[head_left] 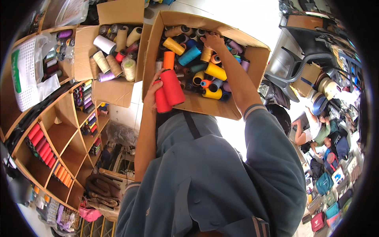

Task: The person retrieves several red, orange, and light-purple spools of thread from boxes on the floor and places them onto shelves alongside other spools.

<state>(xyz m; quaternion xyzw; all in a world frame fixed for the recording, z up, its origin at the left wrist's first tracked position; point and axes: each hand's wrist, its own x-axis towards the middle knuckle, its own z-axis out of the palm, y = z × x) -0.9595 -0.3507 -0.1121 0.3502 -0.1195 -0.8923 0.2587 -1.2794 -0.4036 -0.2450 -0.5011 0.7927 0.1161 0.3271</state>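
Note:
My left hand [151,94] is closed around two red thread spools [173,87], held side by side over the near left edge of a cardboard box [252,59]. Reaching into the far part of that box, my right hand [213,42] has its fingers bent down among dark spools, and what they grip is hidden. A golden-yellow spool [206,55] lies just below this hand. Around it are a teal spool [189,56], a bright yellow spool [216,72] and several others in mixed colours. An orange spool [169,60] stands beside the red ones.
To the left, a second open carton [114,93] holds white, cream and brown spools. Wooden shelving [63,136] carries rows of red and orange spools. A black chair [304,63] stands at the right. Farther right, people sit near many bags [323,183] on the floor.

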